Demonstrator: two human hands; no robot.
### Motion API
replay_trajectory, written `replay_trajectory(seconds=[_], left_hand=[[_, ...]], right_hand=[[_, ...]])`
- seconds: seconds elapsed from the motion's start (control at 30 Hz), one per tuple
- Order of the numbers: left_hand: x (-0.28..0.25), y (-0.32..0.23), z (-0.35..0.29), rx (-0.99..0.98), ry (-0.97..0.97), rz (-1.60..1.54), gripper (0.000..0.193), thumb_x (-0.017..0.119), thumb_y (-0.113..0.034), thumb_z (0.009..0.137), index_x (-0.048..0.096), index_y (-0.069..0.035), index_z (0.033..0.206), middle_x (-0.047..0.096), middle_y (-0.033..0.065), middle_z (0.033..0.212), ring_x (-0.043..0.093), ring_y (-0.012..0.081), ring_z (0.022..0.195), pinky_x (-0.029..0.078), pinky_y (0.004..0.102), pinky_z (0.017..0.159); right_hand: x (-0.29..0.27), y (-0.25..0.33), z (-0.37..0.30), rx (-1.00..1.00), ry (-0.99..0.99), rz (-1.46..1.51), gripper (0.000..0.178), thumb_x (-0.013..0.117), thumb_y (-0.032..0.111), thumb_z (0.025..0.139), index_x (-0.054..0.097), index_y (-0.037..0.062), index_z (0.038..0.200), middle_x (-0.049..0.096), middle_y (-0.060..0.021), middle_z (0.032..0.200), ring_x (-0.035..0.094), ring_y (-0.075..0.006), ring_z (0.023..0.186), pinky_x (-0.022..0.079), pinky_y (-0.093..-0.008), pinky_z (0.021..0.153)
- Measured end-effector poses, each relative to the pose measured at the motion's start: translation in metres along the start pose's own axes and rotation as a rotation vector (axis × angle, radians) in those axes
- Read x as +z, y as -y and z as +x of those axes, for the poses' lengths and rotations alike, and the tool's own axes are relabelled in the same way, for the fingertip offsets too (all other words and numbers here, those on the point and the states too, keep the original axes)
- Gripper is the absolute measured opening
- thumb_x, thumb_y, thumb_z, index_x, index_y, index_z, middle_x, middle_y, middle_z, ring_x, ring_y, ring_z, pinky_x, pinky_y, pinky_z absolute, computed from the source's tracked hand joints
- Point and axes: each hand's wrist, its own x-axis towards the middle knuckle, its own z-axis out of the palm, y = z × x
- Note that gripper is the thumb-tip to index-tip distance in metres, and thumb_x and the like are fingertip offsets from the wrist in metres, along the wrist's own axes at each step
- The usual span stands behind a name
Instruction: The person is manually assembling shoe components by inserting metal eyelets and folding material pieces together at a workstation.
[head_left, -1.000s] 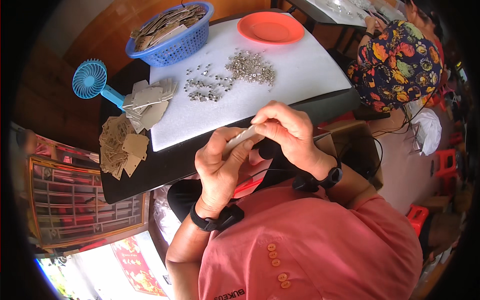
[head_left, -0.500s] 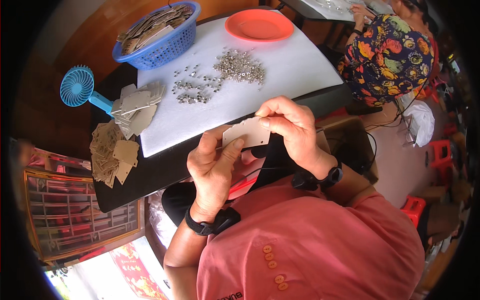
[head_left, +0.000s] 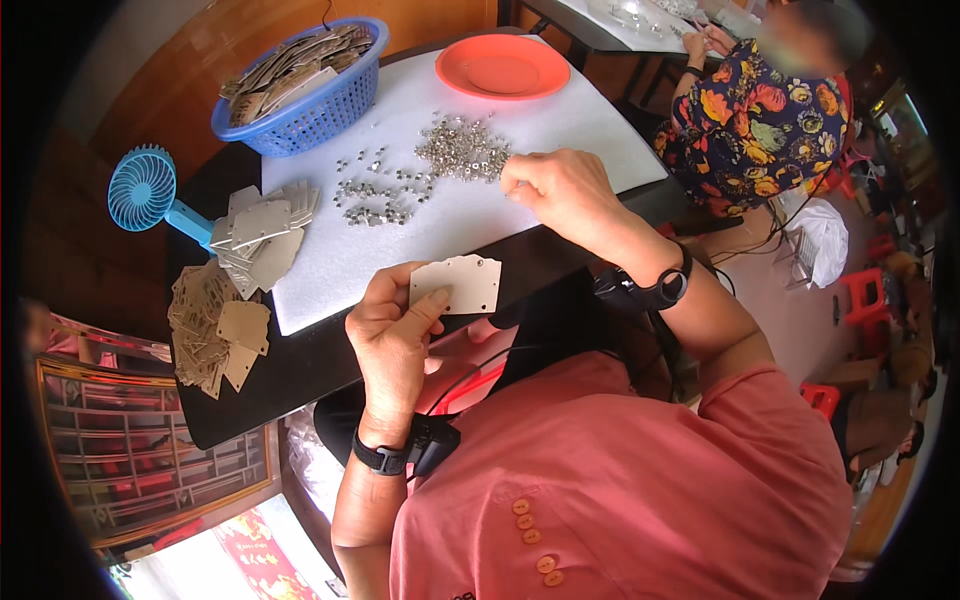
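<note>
My left hand pinches a small pale beige card between thumb and fingers, just off the table's near edge. The card has a wavy upper edge and small holes near its corners. At the right end of a heap of tiny shiny metal fasteners is my right hand. Its fingers are curled together, and whatever lies between the fingertips is hidden. A looser scatter of metal fasteners lies left of the heap on the white sheet.
A blue basket of cards and an orange-red plate stand at the back. Left are grey cards, brown cards and a blue handheld fan. Another person in a flowered top works at a table far right.
My right hand has let go of the card and moved up and away to the metal heap. The card stays in my left hand, which has shifted slightly left.
</note>
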Motion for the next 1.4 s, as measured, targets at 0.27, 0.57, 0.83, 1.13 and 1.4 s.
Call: replay_trajectory(seconds=[0.27, 0.57, 0.83, 1.13, 1.4], left_hand=[[0.001, 0.002, 0.001, 0.013, -0.012, 0.01, 0.023, 0.07, 0.002, 0.088, 0.066, 0.001, 0.111, 0.069, 0.0008, 0.085, 0.051, 0.0019, 0.062, 0.043, 0.0168, 0.056], [0.005, 0.005, 0.002, 0.06, -0.062, 0.021, 0.023, 0.069, 0.003, 0.086, 0.066, 0.003, 0.108, 0.069, 0.0049, 0.082, 0.053, 0.0034, 0.055, 0.033, 0.0159, 0.042], [0.004, 0.008, 0.002, 0.077, -0.066, 0.027, 0.023, 0.068, 0.004, 0.085, 0.066, 0.004, 0.109, 0.069, 0.0054, 0.083, 0.053, 0.0035, 0.055, 0.033, 0.0159, 0.042], [0.006, 0.007, 0.002, 0.054, -0.076, 0.003, 0.023, 0.068, 0.004, 0.086, 0.065, 0.004, 0.109, 0.068, 0.005, 0.082, 0.052, 0.0032, 0.055, 0.031, 0.0157, 0.042], [0.006, 0.001, 0.005, 0.006, -0.076, 0.051, 0.023, 0.068, 0.001, 0.087, 0.066, 0.003, 0.109, 0.069, 0.0028, 0.085, 0.053, 0.0035, 0.061, 0.043, 0.0179, 0.054]], right_hand=[[0.006, -0.01, 0.015, -0.027, 0.167, -0.065, 0.004, 0.067, 0.012, 0.08, 0.065, 0.01, 0.083, 0.069, -0.0078, 0.074, 0.066, -0.0312, 0.071, 0.048, -0.043, 0.065], [-0.006, -0.008, 0.016, -0.019, 0.191, 0.043, 0.006, 0.067, 0.014, 0.082, 0.066, 0.0091, 0.085, 0.067, -0.0083, 0.071, 0.065, -0.0286, 0.069, 0.048, -0.0402, 0.065], [-0.004, -0.008, 0.006, -0.024, 0.153, 0.048, 0.005, 0.067, 0.014, 0.082, 0.068, 0.0099, 0.085, 0.07, -0.0085, 0.076, 0.068, -0.0278, 0.071, 0.049, -0.0391, 0.065], [0.004, -0.005, 0.012, -0.083, 0.202, -0.067, 0.004, 0.066, 0.012, 0.08, 0.066, 0.0092, 0.083, 0.07, -0.0081, 0.075, 0.067, -0.0304, 0.071, 0.05, -0.0414, 0.065], [0.007, 0.042, -0.004, -0.312, 0.035, 0.411, 0.005, 0.068, 0.007, 0.087, 0.063, 0.0064, 0.088, 0.061, -0.01, 0.066, 0.061, -0.0236, 0.058, 0.046, -0.032, 0.055]])
